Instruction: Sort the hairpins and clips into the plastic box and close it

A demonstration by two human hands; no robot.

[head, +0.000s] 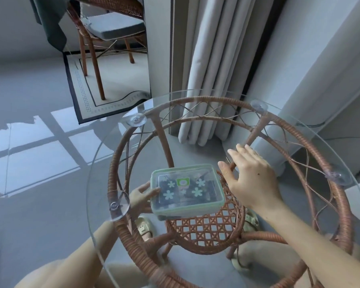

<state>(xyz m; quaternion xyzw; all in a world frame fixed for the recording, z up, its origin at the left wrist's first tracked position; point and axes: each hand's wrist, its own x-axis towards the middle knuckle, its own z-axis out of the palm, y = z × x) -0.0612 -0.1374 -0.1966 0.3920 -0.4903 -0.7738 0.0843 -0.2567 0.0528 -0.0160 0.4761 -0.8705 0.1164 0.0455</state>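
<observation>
Box (187, 192) sat just below the middle of the head view, a clear plastic tub with a pale green rim and a lid printed with flowers. The lid looked seated on it, and dark small items, probably the hairpins and clips, showed dimly through the plastic; I could not tell them apart.

It appeared to be under the round glass top (104, 163), over the woven lower shelf (206, 227) of the wicker table; whether it rested on the shelf or was carried by the hand alone was unclear.

Left hand (140, 197), seen through the glass at the box's left edge, had its fingers curled against that side wall, gripping it. Right hand (252, 175), right of centre, was spread open with fingers loose, near the box's upper right corner and holding nothing; whether it touched the glass was unclear.

Judging by look, the box would be light, stiff and smooth, so somewhat slippery, with contents that could shift if tilted. Opposite side walls under the rim seemed the safest hold, and the rim edges the place to press the lid shut.
</observation>
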